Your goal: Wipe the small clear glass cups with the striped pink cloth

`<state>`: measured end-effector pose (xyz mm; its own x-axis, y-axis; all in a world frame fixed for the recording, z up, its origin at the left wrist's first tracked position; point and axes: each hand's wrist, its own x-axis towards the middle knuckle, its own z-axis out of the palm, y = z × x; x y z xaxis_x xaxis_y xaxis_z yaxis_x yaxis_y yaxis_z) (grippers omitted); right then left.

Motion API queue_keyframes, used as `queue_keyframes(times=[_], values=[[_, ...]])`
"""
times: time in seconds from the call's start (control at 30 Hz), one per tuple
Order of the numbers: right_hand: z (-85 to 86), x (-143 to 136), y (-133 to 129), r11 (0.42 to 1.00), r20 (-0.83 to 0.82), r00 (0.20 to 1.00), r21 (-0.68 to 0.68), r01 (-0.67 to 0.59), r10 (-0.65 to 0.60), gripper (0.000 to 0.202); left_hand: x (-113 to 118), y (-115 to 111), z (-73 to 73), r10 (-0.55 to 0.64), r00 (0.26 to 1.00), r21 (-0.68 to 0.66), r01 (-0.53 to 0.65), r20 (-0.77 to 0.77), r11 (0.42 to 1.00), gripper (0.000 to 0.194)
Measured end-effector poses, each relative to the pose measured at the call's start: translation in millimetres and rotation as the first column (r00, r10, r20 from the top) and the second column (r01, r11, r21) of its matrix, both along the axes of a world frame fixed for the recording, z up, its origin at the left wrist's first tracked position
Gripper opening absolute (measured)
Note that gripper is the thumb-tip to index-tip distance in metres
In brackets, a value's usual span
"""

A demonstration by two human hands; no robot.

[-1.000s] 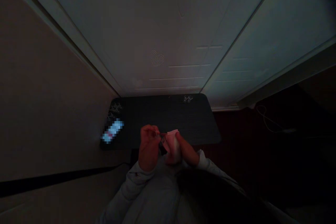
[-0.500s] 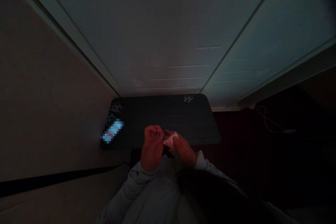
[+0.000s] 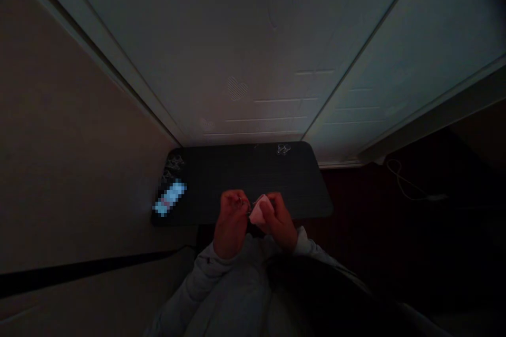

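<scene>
Over the front edge of a dark table (image 3: 229, 168), my left hand (image 3: 232, 221) is closed round a small shiny metal piece (image 3: 240, 201), its exact shape too dim to tell. Close beside it on the right, my right hand (image 3: 281, 221) grips a pale pink cloth (image 3: 260, 210) between thumb and fingers. The cloth meets the metal between the two hands, and part of both is hidden by the fingers.
Small metal rings (image 3: 283, 149) lie at the table's back right. Several metal pieces (image 3: 174, 163) sit at the back left, behind a blurred-out bright device (image 3: 169, 197). A pale panel (image 3: 237, 52) rises behind the table. A white cable (image 3: 407, 184) lies at the right.
My right hand has turned a little, its fingers now higher behind the cloth, which shows a broader face. My left hand has shifted only slightly.
</scene>
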<state>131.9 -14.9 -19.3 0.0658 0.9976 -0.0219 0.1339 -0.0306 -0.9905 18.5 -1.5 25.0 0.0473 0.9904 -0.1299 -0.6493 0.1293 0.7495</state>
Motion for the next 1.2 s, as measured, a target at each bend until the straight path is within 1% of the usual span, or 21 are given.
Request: queue_keyframes(times=[0.07, 0.13, 0.23, 0.3, 0.37, 0.43, 0.53, 0.57, 0.63, 0.67, 0.73, 0.8, 0.83, 0.9, 0.97, 1.07, 1.2], values=[[1.5, -0.5, 0.1, 0.999, 0.001, 0.999, -0.023, -0.049, 0.049, 0.022, 0.5, -0.1, -0.8, -0.005, 1.000, 0.002, 0.005, 0.001, 1.000, 0.016], [2.4, -0.8, -0.2, 0.992, 0.007, 0.993, -0.056, -0.114, 0.115, 0.028, 0.9, -0.2, -1.7, 0.003, 1.000, -0.006, -0.003, -0.021, 1.000, 0.017], [3.4, -1.1, -1.9, 0.975, -0.029, 0.979, -0.090, -0.203, 0.201, 0.032, 0.7, -0.8, -3.6, 0.038, 0.994, -0.035, -0.042, -0.101, 0.999, 0.018], [4.4, -1.6, -3.7, 0.962, -0.054, 0.966, -0.087, -0.257, 0.253, 0.029, 0.1, -1.5, -5.1, 0.057, 0.983, -0.046, -0.065, -0.173, 0.997, 0.017], [5.7, -2.6, -5.5, 0.957, -0.062, 0.960, -0.082, -0.278, 0.273, 0.025, -0.6, -2.4, -6.7, 0.059, 0.967, -0.049, -0.074, -0.249, 0.996, 0.015], [6.9, -4.2, -6.6, 0.964, -0.056, 0.967, -0.088, -0.252, 0.247, 0.022, -1.1, -3.2, -9.0, 0.042, 0.946, -0.047, -0.060, -0.321, 0.997, 0.012], [7.2, -6.0, -5.9, 0.981, -0.052, 0.984, -0.081, -0.177, 0.173, 0.021, -2.0, -4.1, -14.5, 0.008, 0.922, -0.019, -0.017, -0.387, 1.000, 0.009], [6.9, -6.0, -5.0, 0.987, -0.055, 0.988, -0.066, -0.146, 0.143, 0.022, -2.6, -4.3, -16.8, 0.004, 0.913, 0.001, -0.003, -0.408, 1.000, 0.010], [5.7, -4.5, -2.3, 0.997, -0.063, 0.996, -0.034, -0.072, 0.070, 0.026, -4.6, -4.4, -21.1, -0.003, 0.884, 0.049, 0.029, -0.467, 0.998, 0.020], [4.9, -3.0, -0.8, 0.999, -0.064, 0.997, -0.022, -0.040, 0.038, 0.028, -6.0, -4.4, -23.0, -0.015, 0.858, 0.071, 0.061, -0.513, 0.996, 0.025], [2.9, 0.9, 2.0, 1.000, -0.048, 0.999, -0.009, 0.003, -0.003, 0.030, -8.8, -4.4, -25.8, -0.068, 0.784, 0.098, 0.163, -0.617, 0.982, 0.030], [0.7, 5.0, 4.0, 1.000, -0.017, 1.000, -0.012, 0.024, -0.024, 0.030, -11.1, -4.7, -27.6, -0.122, 0.710, 0.100, 0.262, -0.693, 0.960, 0.027], [-0.2, 6.8, 4.7, 0.999, 0.000, 0.999, -0.020, 0.034, -0.034, 0.029, -11.9, -5.0, -28.4, -0.140, 0.686, 0.096, 0.294, -0.714, 0.951, 0.026], [-1.1, 9.7, 5.6, 0.997, 0.014, 0.998, -0.047, 0.058, -0.058, 0.025, -12.4, -5.8, -30.0, -0.159, 0.671, 0.074, 0.305, -0.724, 0.950, 0.025], [-0.3, 11.5, 6.0, 0.994, 0.001, 0.997, -0.071, 0.081, -0.081, 0.021, -11.9, -6.4, -31.1, -0.198, 0.685, 0.009, 0.286, -0.701, 0.958, 0.026], [2.4, 12.7, 5.2, 0.993, -0.054, 0.994, -0.082, 0.088, -0.092, 0.020, -10.2, -5.9, -30.5, -0.288, 0.742, -0.136, 0.260, -0.606, 0.956, 0.027], [2.8, 13.2, 1.3, 0.996, -0.157, 0.987, -0.082, 0.026, -0.039, 0.023, -6.2, -2.4, -28.5, -0.372, 0.831, -0.290, 0.267, -0.414, 0.919, 0.027]])
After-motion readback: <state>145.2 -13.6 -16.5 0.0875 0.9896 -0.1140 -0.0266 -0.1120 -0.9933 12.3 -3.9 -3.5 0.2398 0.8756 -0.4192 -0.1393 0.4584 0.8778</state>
